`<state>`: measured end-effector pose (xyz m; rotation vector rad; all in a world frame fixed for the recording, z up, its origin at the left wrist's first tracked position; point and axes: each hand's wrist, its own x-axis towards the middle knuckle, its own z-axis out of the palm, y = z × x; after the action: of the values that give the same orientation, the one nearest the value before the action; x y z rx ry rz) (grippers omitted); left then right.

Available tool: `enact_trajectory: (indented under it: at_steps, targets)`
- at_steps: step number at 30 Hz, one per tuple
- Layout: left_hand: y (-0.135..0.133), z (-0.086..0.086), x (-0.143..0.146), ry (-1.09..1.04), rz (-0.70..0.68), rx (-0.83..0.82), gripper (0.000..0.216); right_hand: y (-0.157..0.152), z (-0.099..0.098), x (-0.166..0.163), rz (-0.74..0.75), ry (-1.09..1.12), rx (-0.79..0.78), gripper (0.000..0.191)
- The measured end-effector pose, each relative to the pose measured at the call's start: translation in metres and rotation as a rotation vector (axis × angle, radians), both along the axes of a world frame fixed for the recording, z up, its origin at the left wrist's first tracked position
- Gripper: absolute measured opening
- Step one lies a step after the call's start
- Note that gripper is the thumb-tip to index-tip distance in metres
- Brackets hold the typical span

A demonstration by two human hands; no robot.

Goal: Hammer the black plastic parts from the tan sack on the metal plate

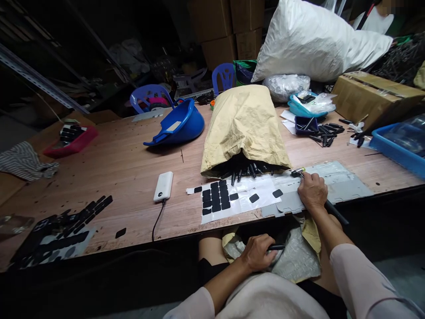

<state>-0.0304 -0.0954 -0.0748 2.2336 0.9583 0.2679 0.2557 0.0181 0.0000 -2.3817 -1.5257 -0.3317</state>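
Observation:
My right hand rests on the table's front edge, closed round a long black tool whose yellow-green tip points toward the tan sack. Black rods spill from the sack's open mouth. To the left of that hand lies a white backing sheet with several black adhesive pads. Below the table edge, my left hand is closed on a thin black rod over a grey plastic bag in my lap.
A white power bank with a cable lies left of the sheet. A blue basin, a red tray, a cardboard box, a blue crate and more black parts stand further back. Another person sits at the far right.

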Motion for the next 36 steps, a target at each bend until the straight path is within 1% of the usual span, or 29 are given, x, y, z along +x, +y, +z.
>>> enact_trajectory:
  at_steps: [2, 3, 5, 8, 10, 12, 14, 15, 16, 17, 18, 19, 21, 22, 24, 25, 26, 28, 30, 33, 36]
  targets:
    - [-0.002, -0.011, -0.002, 0.244, 0.117, -0.139, 0.022, 0.0, 0.0, 0.0, 0.0, -0.003, -0.001, 0.038]
    - [-0.001, -0.014, -0.003, 0.362, 0.148, -0.192, 0.022, 0.0, 0.0, 0.0, 0.0, -0.005, -0.001, 0.039]
    - [0.002, -0.018, -0.002, 0.536, 0.155, -0.255, 0.022, 0.0, 0.0, 0.0, 0.0, -0.009, 0.003, 0.039]
    - [0.004, -0.019, 0.002, 0.621, 0.12, -0.278, 0.023, 0.0, -0.001, 0.0, 0.002, -0.014, 0.016, 0.037]
    - [0.003, -0.015, 0.004, 0.615, 0.102, -0.28, 0.022, 0.0, -0.001, 0.0, 0.002, -0.017, 0.018, 0.037]
    - [0.0, -0.007, 0.005, 0.556, 0.031, -0.265, 0.019, 0.0, 0.0, 0.0, 0.0, -0.019, 0.014, 0.037]
    - [-0.001, 0.007, 0.005, 0.394, -0.08, -0.214, 0.017, 0.0, 0.0, 0.0, -0.002, -0.018, 0.011, 0.038]
    - [0.0, 0.017, 0.005, 0.278, -0.111, -0.168, 0.015, 0.0, -0.001, 0.0, -0.002, -0.018, 0.011, 0.038]
    - [0.004, 0.028, 0.005, 0.153, -0.104, -0.111, 0.013, 0.0, -0.001, 0.0, -0.002, -0.02, 0.013, 0.038]
    - [0.011, 0.04, 0.004, 0.034, -0.053, -0.045, 0.011, 0.0, -0.001, 0.0, -0.001, -0.021, 0.014, 0.037]
    - [0.022, 0.052, 0.004, -0.073, 0.044, 0.028, 0.013, 0.0, -0.002, 0.001, 0.0, -0.023, 0.015, 0.037]
    - [0.038, 0.065, 0.002, -0.154, 0.159, 0.1, 0.017, 0.001, -0.002, 0.001, 0.001, -0.024, 0.013, 0.037]
    - [0.078, 0.088, -0.002, -0.228, 0.448, 0.223, 0.021, 0.001, -0.003, 0.001, 0.0, -0.024, 0.006, 0.037]
    - [0.101, 0.098, -0.005, -0.226, 0.588, 0.255, 0.02, 0.001, -0.003, 0.002, -0.002, -0.024, 0.003, 0.037]
    - [0.145, 0.112, -0.01, -0.151, 0.829, 0.268, 0.015, 0.001, -0.003, 0.002, -0.001, -0.022, 0.004, 0.037]
    - [0.163, 0.116, -0.012, -0.079, 0.928, 0.257, 0.013, 0.001, -0.003, 0.001, 0.001, -0.021, 0.006, 0.037]
    - [0.178, 0.119, -0.014, -0.004, 0.996, 0.227, 0.01, 0.001, -0.003, 0.001, 0.004, -0.02, 0.006, 0.036]
    - [0.196, 0.121, -0.015, 0.128, 1.059, 0.154, 0.01, 0.001, -0.001, 0.0, 0.004, -0.02, -0.002, 0.036]
    - [0.201, 0.121, -0.017, 0.199, 1.054, 0.096, 0.012, 0.0, 0.0, 0.0, 0.001, -0.019, -0.014, 0.036]
    - [0.192, 0.12, -0.027, 0.226, 1.056, 0.083, 0.009, 0.0, 0.002, -0.002, -0.006, -0.016, -0.027, 0.036]
    - [0.168, 0.115, -0.039, 0.172, 1.098, 0.174, 0.006, 0.0, 0.004, -0.003, -0.01, -0.01, -0.039, 0.037]
